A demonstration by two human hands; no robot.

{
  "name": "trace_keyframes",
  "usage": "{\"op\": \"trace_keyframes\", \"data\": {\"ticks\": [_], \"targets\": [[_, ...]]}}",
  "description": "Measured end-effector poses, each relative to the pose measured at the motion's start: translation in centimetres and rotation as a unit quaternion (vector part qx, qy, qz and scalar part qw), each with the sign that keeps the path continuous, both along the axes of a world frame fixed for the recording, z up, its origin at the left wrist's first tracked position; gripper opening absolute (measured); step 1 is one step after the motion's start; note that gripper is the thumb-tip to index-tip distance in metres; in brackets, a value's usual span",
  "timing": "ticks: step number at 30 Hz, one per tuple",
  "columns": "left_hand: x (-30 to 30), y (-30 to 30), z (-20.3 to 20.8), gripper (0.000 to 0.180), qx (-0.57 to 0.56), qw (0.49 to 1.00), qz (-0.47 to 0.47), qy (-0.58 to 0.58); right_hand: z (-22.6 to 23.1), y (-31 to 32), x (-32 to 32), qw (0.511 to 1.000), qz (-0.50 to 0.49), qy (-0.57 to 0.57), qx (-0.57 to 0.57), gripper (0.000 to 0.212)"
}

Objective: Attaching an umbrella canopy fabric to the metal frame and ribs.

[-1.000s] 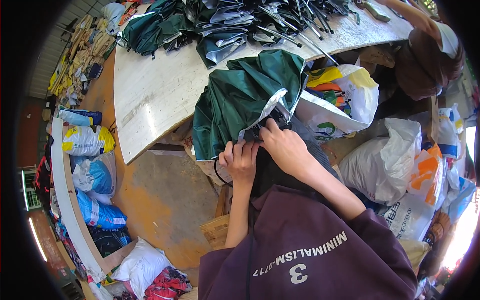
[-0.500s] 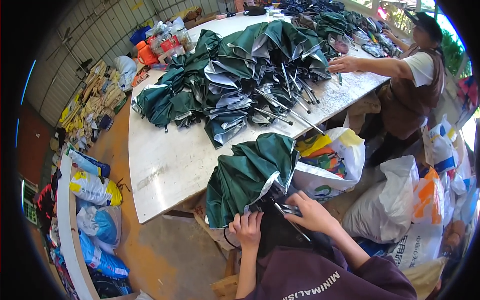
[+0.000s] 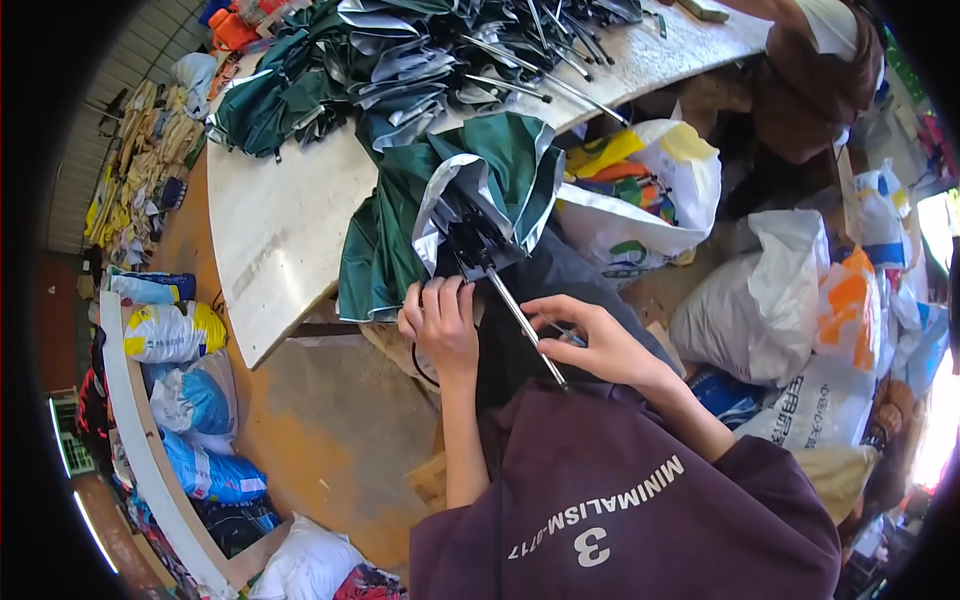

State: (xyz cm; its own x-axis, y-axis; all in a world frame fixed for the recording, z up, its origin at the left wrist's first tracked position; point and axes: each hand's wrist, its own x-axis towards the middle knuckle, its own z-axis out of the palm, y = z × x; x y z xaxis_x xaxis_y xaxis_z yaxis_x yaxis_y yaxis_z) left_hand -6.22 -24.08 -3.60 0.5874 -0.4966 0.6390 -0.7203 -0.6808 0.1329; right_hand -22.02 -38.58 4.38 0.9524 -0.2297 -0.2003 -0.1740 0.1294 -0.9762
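A dark green umbrella (image 3: 385,235) with a silver lining lies partly folded over my lap, beside the table's near edge. Its black ribs and the metal shaft (image 3: 515,308) point toward me. My left hand (image 3: 440,325) is closed on the canopy edge by the ribs, fingers curled over it. Just right of the shaft, my right hand (image 3: 590,345) has its thumb and fingers bent together around a small dark and metallic thing. Most of that thing is hidden by the fingers, so its kind cannot be told.
More green umbrellas (image 3: 400,65) are heaped on the white table (image 3: 275,230). An open white sack (image 3: 650,225) stands right of my lap, with full sacks (image 3: 755,300) beyond. Another person (image 3: 815,90) is at the table's right side. Packed bags (image 3: 205,480) line the left.
The view has tilted downward. The umbrella has turned, so its lined inside and shaft now face me more. My right hand has shifted to beside the shaft's lower part.
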Motion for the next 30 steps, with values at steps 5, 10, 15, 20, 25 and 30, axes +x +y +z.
{"op": "trace_keyframes", "data": {"ticks": [5, 10, 15, 20, 25, 30], "targets": [[-1.1, 0.0, -0.8, 0.028, 0.009, 0.999, -0.011, 0.029, -0.6, 0.5, -1.1, 0.996, -0.017, 0.015, -0.088, 0.046], [-1.9, -0.9, -0.2, 0.038, -0.018, 0.998, -0.038, 0.041, -0.5, 0.4, -1.5, 0.993, -0.026, 0.011, -0.119, 0.044], [-2.4, -1.6, -0.1, 0.045, -0.024, 0.998, -0.049, 0.04, 0.3, 0.2, -1.5, 0.989, -0.023, 0.034, -0.143, 0.042], [-2.4, -2.2, -0.5, 0.044, -0.033, 0.998, -0.036, 0.033, 0.4, -0.1, -1.4, 0.986, -0.007, 0.049, -0.156, 0.042], [-2.5, -2.3, -0.9, 0.041, -0.025, 0.999, -0.028, 0.014, 0.1, -1.3, -1.3, 0.989, 0.0, 0.032, -0.146, 0.038], [-2.6, -2.3, -1.2, 0.038, -0.018, 0.999, -0.024, 0.016, -0.1, -3.7, -0.8, 0.944, 0.021, 0.064, -0.322, 0.031]]}}
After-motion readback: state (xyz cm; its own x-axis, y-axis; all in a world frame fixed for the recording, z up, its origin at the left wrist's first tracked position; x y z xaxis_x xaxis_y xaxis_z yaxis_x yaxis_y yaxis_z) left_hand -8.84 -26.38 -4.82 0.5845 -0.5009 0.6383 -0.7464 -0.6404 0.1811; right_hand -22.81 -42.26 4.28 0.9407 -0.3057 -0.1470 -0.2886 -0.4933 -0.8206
